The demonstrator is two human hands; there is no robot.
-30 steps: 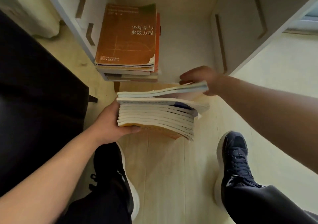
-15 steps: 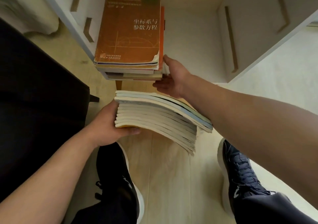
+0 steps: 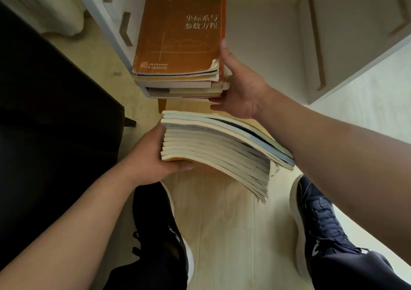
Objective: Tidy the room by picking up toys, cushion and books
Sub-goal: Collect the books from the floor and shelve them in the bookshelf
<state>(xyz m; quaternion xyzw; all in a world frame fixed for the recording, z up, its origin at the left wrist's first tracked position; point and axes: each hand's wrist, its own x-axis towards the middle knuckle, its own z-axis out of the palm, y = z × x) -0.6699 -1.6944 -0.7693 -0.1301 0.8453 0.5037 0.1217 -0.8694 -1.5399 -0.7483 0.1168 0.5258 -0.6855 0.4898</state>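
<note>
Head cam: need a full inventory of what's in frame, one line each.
shelf stack: one pile of several books, brown cover on top, left side of the shelf
held stack: one pile of many thin books, cream page edges, in the air below the shelf
shelf: one, white, top centre
black furniture: one, black, left edge
pale fabric: one, off-white, top left
floor: light wood, underneath
shoes: two, dark with white soles, on the floor
left hand: grips the held stack's left end
right hand: flat against the shelf stack's right side
</note>
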